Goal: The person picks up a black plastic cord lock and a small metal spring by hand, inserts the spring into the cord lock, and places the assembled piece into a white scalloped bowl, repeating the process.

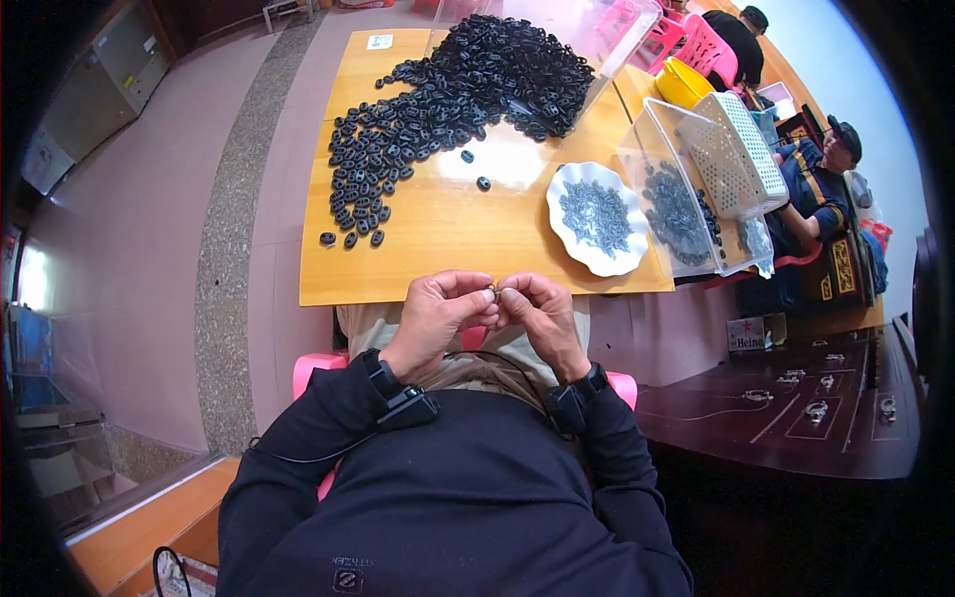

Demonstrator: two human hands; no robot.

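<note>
My left hand (435,316) and my right hand (538,316) meet fingertip to fingertip just below the near edge of a wooden table (448,234). Together they pinch a small dark part (492,291), mostly hidden by the fingers. A big heap of small black oval pieces (453,90) spreads over the far and left parts of the table. A white scalloped plate (597,219) with small grey parts sits to the right of centre.
A clear plastic bin (686,199) with dark parts and a white perforated basket (741,154) stand at the table's right edge. Another clear bin (597,30) lies tipped at the far end. A seated person (821,189) is at the right. Dark wooden furniture (786,408) stands at lower right.
</note>
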